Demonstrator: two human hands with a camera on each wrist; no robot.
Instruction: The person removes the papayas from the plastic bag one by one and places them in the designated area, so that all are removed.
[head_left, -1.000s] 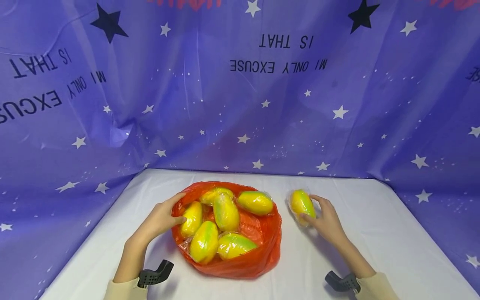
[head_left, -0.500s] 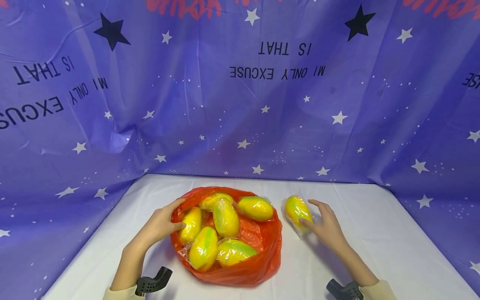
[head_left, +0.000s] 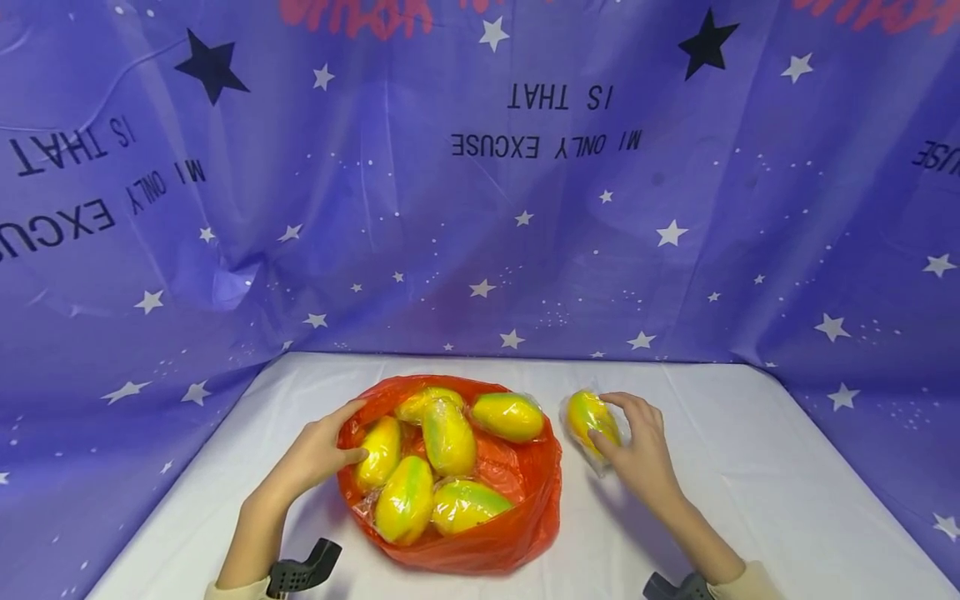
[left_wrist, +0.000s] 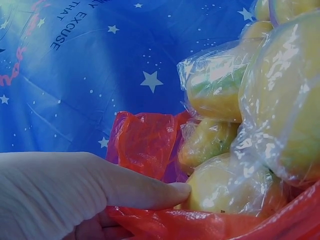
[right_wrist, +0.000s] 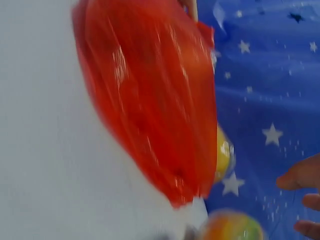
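Note:
A red plastic bag stands on the white table with its mouth wide. Inside it lie several yellow-green mangoes, each wrapped in clear film. My left hand pinches the bag's left rim; in the left wrist view its thumb is inside, against a wrapped mango. To the right of the bag, another wrapped mango lies on the table. My right hand reaches around its right side, thumb in front. In the right wrist view, fingers show apart from this blurred mango.
A white cloth covers the table. Purple-blue star-printed sheeting hangs behind it and along both sides. A dark camera mount sits at each wrist, the left mount near the bag's front.
My right hand drew its fingers off the single mango after it shifted slightly left, then came back closer around it. The left hand stays at the bag's rim.

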